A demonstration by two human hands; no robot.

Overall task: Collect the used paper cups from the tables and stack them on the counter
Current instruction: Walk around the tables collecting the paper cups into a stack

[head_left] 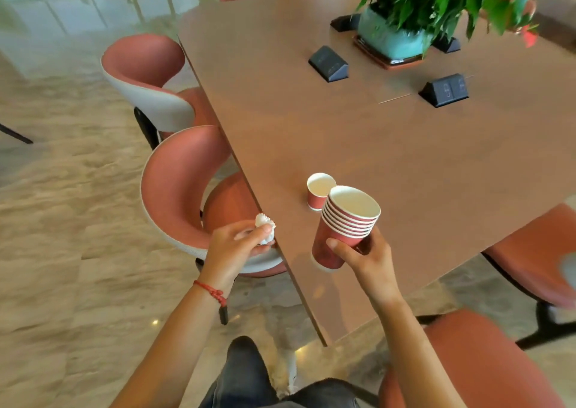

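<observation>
Paper cups, red outside and white inside, appear in two spots at the lower middle of the frame, but the biggest thing in view is the brown table (358, 133), which runs from the upper middle down to a corner near the bottom centre. Pale marbled floor (62, 220) fills the left side. Chairs with red seats and light shells stand along the table's left edge: one at the upper left (149, 80), one lower (180, 189), just beside the table edge. More red seats show at the right and lower right edges. A leafy plant in a teal pot (386, 37) sits on the table at the upper right, with black wedge-shaped socket boxes (328, 64) around it.

Lower down, the right hand (364, 252) grips a stack of nested cups (343, 230), thumb across the near side and fingers curled round the far side; the stack leans to the upper right and is held above the table near its left edge. A single cup (318, 191) stands upright on the table just behind the stack, partly overlapped by it in the picture. The left hand (240, 239), off the table's edge over the lower chair, pinches a crumpled white tissue (265, 225) in its fingers. A red cord bracelet (212, 292) circles the left wrist.
</observation>
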